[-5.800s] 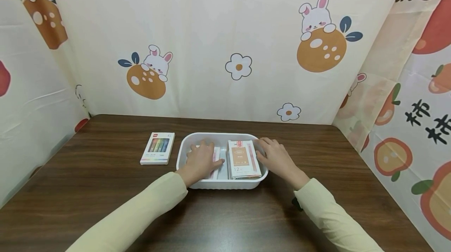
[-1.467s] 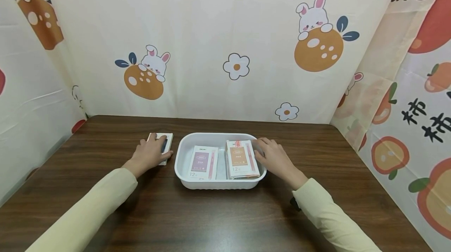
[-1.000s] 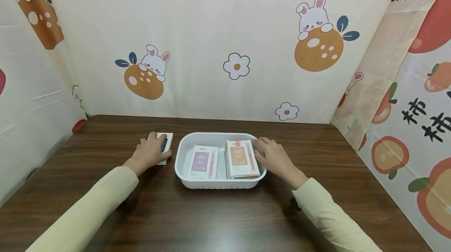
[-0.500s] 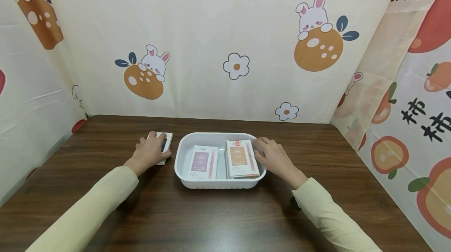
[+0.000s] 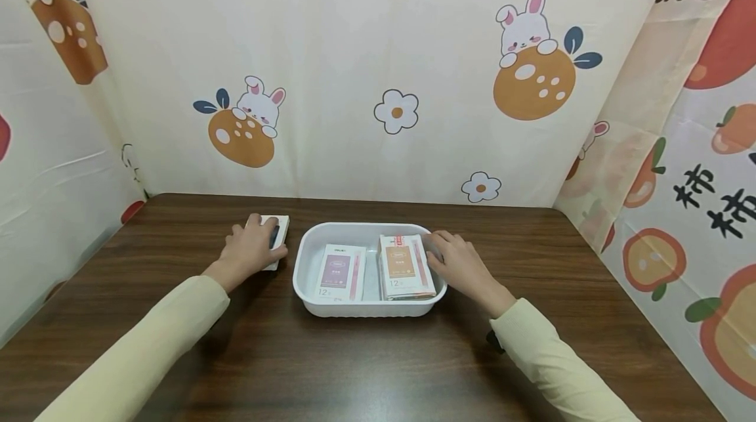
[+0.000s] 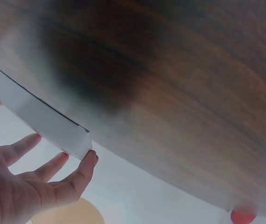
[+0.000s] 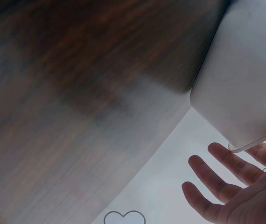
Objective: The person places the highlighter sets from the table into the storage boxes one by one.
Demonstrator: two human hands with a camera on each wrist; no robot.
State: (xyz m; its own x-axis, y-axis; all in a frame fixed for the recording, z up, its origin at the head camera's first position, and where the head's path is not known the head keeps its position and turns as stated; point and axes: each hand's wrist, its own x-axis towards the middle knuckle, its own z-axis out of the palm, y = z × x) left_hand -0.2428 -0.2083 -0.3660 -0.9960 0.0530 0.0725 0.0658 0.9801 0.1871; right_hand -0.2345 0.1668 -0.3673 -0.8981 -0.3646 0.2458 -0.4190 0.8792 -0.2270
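My left hand (image 5: 251, 248) grips a flat white box (image 5: 283, 228) left of a white plastic tray (image 5: 371, 309). Coloured sticks showed on this box's front earlier; the hand now covers most of it. In the left wrist view, fingertips lie along the side of the white box (image 6: 42, 112), which looks raised off the table. My right hand (image 5: 463, 264) holds the tray's right rim, thumb towards the inside. The right wrist view has its other fingers (image 7: 212, 175) spread beyond the tray wall (image 7: 245, 70). Inside the tray lie a purple-labelled box (image 5: 336, 271) and a stack topped by an orange-labelled box (image 5: 401, 264).
The dark wooden table (image 5: 378, 356) carries the tray near its far side. A printed curtain (image 5: 331, 159) with rabbits and fruit hangs behind the table, and similar printed cloth stands at both sides.
The left hand was over the purple-labelled box in the tray, then went left to the white box. That box has now shifted slightly up and away with the hand. The right hand stays.
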